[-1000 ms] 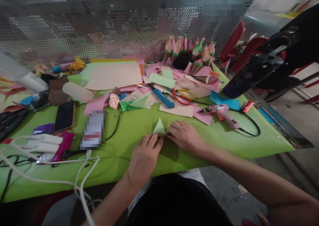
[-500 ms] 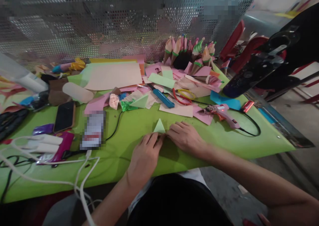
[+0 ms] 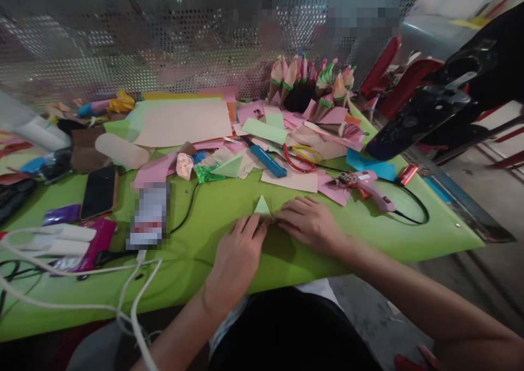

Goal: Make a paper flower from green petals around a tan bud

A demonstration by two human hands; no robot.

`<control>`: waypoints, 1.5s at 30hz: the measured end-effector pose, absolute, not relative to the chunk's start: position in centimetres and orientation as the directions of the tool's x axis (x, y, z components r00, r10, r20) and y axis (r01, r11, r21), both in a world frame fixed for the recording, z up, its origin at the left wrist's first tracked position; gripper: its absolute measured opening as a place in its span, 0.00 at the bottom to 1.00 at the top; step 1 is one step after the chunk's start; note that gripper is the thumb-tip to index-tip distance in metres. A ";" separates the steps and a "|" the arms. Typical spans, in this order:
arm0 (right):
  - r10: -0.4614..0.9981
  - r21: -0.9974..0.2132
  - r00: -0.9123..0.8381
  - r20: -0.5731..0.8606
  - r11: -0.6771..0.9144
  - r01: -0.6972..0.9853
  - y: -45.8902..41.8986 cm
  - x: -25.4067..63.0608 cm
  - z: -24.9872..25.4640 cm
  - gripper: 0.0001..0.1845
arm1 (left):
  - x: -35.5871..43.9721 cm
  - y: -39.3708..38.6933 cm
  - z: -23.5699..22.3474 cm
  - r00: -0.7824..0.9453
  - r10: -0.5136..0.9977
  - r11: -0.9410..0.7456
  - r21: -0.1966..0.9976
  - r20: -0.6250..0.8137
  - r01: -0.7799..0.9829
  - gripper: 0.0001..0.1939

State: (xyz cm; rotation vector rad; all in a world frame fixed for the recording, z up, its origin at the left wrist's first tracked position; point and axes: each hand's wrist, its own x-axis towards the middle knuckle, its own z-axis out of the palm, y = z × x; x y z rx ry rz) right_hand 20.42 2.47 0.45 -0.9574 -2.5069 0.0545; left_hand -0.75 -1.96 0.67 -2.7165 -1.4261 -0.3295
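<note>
A pale green folded piece of paper (image 3: 262,206) lies near the front of the green table (image 3: 368,240), its pointed tip facing away from me. My left hand (image 3: 241,245) presses on its lower left part with bent fingers, hiding the bottom of the fold. Close by on the right, my right hand (image 3: 307,221) has its fingers curled together at the paper's lower right edge. Beyond them lie a blue box cutter (image 3: 268,161), red-and-yellow-handled scissors (image 3: 303,158) and scattered pink and green paper pieces.
A pink glue gun (image 3: 374,191) with a black cord lies to the right, near a dark bottle (image 3: 417,120). Paper ice-cream cones (image 3: 323,82) stand at the back. On the left are two phones (image 3: 99,192) and white cables (image 3: 82,304).
My right hand's fingers have shifted slightly at the paper's edge. The left hand stays on the paper, and the view has turned a little.
</note>
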 end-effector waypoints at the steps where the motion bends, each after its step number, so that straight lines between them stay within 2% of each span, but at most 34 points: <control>1: 0.640 -0.200 -0.654 0.404 0.759 0.619 2.4 20.5 0.5 0.10 | -0.7 -1.9 0.7 0.548 0.808 -0.570 0.053 0.217 0.820 0.19; 12: 0.591 -0.116 -0.691 0.416 0.788 0.604 1.8 20.4 0.4 0.11 | -0.9 -1.5 0.6 0.543 0.796 -0.584 0.100 0.266 0.806 0.20; 25: 0.566 -0.014 -0.735 0.373 0.796 0.606 1.7 20.2 0.7 0.12 | -0.9 -0.7 0.7 0.554 0.783 -0.589 0.050 0.282 0.806 0.17; 31: 0.566 0.033 -0.751 0.339 0.791 0.611 1.7 20.1 0.7 0.13 | -0.8 -0.4 1.0 0.542 0.805 -0.573 0.080 0.242 0.815 0.19; 41: 0.560 0.103 -0.758 0.334 0.778 0.620 1.6 19.7 0.4 0.13 | -0.8 -0.2 1.0 0.557 0.814 -0.569 0.029 0.163 0.822 0.23; 45: 0.564 0.098 -0.757 0.331 0.777 0.622 1.5 19.7 0.1 0.13 | -1.6 -0.7 1.6 0.548 0.814 -0.561 0.015 0.190 0.828 0.24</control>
